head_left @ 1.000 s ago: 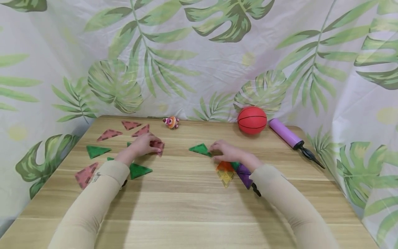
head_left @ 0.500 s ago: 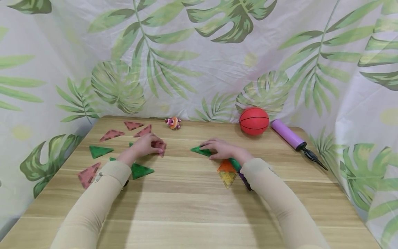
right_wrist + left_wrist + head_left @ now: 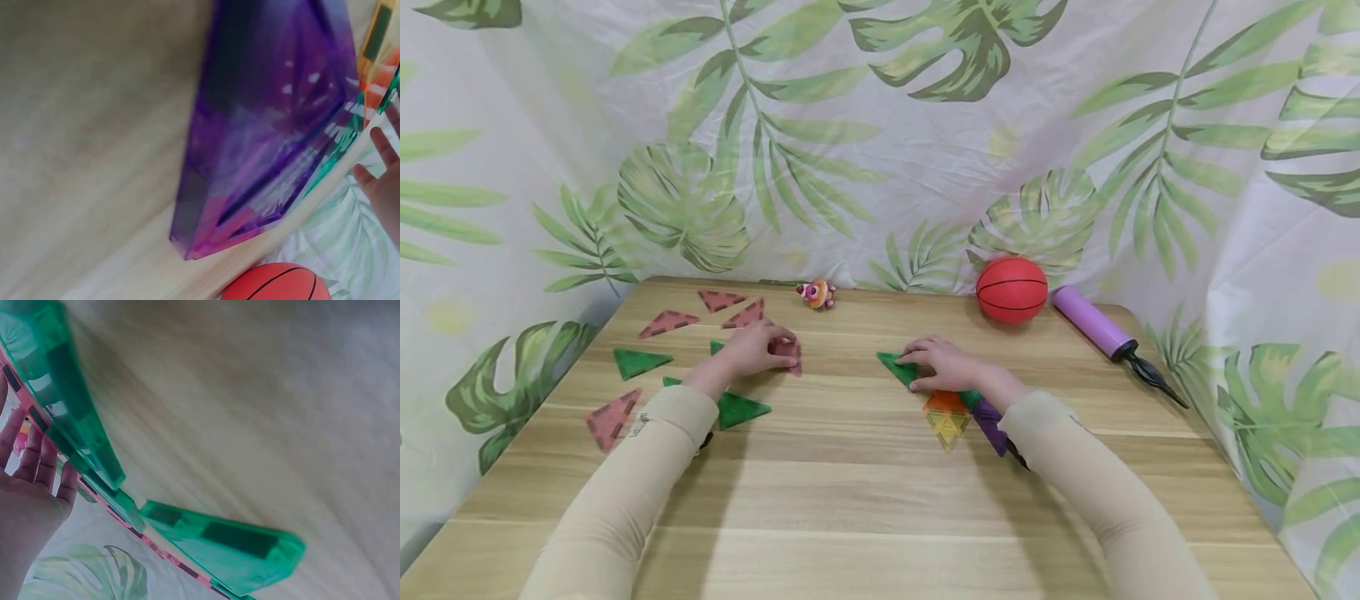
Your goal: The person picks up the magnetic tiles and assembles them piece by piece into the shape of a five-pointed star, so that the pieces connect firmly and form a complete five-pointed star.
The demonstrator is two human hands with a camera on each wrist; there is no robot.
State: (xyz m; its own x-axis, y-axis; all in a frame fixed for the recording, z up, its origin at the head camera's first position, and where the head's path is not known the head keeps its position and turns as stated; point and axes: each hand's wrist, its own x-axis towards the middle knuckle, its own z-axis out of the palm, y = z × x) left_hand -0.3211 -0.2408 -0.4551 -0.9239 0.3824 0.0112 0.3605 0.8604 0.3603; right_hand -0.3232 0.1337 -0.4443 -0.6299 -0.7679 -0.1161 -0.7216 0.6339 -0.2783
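Note:
In the head view my left hand (image 3: pixel 752 348) pinches a translucent red triangular magnetic tile (image 3: pixel 794 360) at the left-centre of the table, with fingers and thumb bent over it. My right hand (image 3: pixel 946 365) holds a green triangular tile (image 3: pixel 892 365) by its right part, which the fingers partly cover. Just below the right hand lie an orange tile (image 3: pixel 945 402) and a yellow tile (image 3: pixel 948 432), edge to edge. Under the right wrist is a purple tile (image 3: pixel 988 423), partly hidden by the sleeve; the right wrist view shows this purple tile (image 3: pixel 269 125) up close.
Several red tiles (image 3: pixel 668 322) and green tiles (image 3: pixel 742 409) lie spread around my left forearm. Along the back of the table stand a small toy figure (image 3: pixel 816 293), a red ball (image 3: pixel 1012 289) and a purple hand pump (image 3: pixel 1096 323). A leaf-print curtain (image 3: pixel 880 150) hangs behind.
My right hand first reached left over the green tile, then drew back right; the tile has shifted right and turned. My left hand stays in nearly the same place with the red tile.

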